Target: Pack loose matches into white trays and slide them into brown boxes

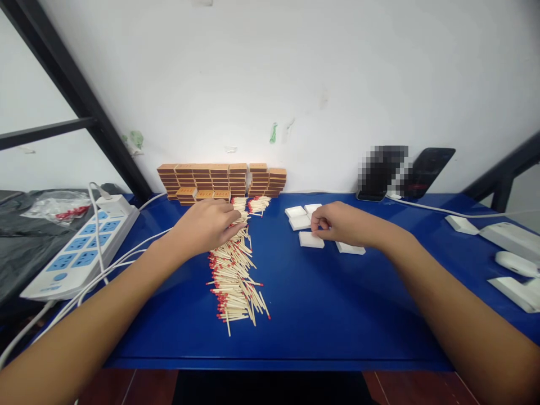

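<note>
The matches (236, 275) lie in a long loose heap on the blue table (304, 309), left of its middle, running from near the back toward the front edge, most red heads to the left; a smaller bunch of matches (258, 205) lies at the back, just right of the heap's far end.

The left hand (213, 225) is over the far part of the heap, palm down, fingers curled and thumb near them with a narrow gap; I cannot tell whether any matches are held.

The right hand (331, 220) is among the small white trays, fingers bent and thumb close to them, at the front tray (311, 240); I cannot tell whether they grip it; two stacked trays (298, 217) sit behind and to the left, another tray (313, 208) is partly hidden behind the hand, and one more (351, 248) lies under the wrist.

Behind the matches, orange-brown matchboxes (211, 179) stand stacked in columns along the white wall (253, 73); at far left lies a white power strip (86, 247) with cables; at back right, a black phone (428, 171) leans against the wall, beside a dark, partly pixelated object (382, 177).
</note>
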`<state>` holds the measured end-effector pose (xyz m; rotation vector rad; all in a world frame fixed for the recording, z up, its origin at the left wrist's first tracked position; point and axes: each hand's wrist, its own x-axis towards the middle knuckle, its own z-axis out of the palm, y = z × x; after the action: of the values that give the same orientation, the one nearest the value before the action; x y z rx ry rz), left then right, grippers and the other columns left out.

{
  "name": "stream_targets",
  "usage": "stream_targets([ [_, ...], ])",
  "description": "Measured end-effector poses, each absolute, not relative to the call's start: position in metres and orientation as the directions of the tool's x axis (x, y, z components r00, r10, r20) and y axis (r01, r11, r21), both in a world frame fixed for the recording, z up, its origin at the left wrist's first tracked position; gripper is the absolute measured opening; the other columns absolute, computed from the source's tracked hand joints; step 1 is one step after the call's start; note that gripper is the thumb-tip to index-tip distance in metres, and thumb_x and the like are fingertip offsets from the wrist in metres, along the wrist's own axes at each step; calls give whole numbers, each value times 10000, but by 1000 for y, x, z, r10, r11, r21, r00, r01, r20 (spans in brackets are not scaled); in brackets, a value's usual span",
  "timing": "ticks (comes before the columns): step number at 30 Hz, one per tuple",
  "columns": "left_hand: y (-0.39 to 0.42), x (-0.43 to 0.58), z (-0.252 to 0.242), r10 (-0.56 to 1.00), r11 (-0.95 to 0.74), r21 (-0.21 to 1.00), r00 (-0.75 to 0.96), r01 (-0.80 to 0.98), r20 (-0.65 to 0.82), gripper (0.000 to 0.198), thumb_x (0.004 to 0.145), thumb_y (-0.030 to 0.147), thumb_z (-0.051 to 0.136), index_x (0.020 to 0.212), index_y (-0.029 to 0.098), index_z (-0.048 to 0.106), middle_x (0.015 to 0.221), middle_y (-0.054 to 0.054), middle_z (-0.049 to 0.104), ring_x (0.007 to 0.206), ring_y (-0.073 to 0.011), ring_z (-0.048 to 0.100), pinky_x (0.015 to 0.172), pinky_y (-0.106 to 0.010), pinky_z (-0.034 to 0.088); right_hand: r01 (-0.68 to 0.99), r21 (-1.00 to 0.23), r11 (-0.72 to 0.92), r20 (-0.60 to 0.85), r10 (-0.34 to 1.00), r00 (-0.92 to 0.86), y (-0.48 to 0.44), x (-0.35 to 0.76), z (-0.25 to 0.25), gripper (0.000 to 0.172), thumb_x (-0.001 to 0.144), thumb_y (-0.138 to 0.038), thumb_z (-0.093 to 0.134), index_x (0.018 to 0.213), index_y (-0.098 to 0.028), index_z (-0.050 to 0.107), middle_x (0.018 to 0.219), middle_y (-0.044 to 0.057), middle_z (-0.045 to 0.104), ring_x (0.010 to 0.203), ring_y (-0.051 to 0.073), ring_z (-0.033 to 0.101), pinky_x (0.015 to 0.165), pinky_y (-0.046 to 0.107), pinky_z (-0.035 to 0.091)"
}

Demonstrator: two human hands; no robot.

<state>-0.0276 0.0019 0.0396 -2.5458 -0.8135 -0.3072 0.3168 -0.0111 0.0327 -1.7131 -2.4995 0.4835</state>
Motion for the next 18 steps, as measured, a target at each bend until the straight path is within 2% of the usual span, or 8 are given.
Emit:
stream_targets([
  [5, 2, -27, 39, 496, -728, -342, 800, 595, 338, 432, 1071, 436, 461, 874, 156, 724, 799, -69, 721, 769, -204, 682, 693, -333, 489, 933, -226, 280, -109, 945, -310, -7, 330, 35, 93, 751, -178, 655, 683, -239, 670, 723, 21, 685, 586, 167, 561, 538, 309, 360],
  [11, 2, -27, 38, 487, -733, -334, 800, 593, 351, 428, 1067, 443, 462, 883, 166, 731, 803, -70, 726, 762, -201, 677, 682, -330, 481, 947, -169, 274, -36, 958, -284, 0, 336, 28, 45, 774, -207, 667, 742, -235, 682, 747, 31, 691, 589, 163, 566, 540, 297, 365],
  [13, 3, -27, 38, 480, -733, -345, 805, 587, 349, 410, 1064, 432, 467, 896, 167, 731, 813, -70, 729, 775, -209, 683, 686, -336, 484, 943, -192, 271, -20, 960, -279, -1, 339, 37, 36, 803, -255, 675, 794, -232, 700, 761, 35, 696, 602, 165, 574, 547, 298, 382],
  [15, 3, -27, 38, 471, -735, -351, 810, 580, 350, 386, 1061, 411, 471, 911, 170, 732, 814, -68, 727, 782, -213, 682, 693, -337, 487, 943, -244, 226, 15, 973, -230, -8, 351, 54, 126, 843, -344, 679, 872, -232, 730, 765, 43, 705, 629, 180, 599, 577, 312, 416],
  [18, 3, -27, 39, 459, -748, -343, 816, 568, 350, 347, 1050, 383, 496, 915, 172, 736, 799, -65, 719, 769, -211, 672, 696, -337, 486, 949, -304, 86, 201, 979, -25, -29, 393, 82, 238, 888, -441, 650, 963, -240, 753, 850, 80, 752, 744, 224, 660, 667, 351, 466],
])
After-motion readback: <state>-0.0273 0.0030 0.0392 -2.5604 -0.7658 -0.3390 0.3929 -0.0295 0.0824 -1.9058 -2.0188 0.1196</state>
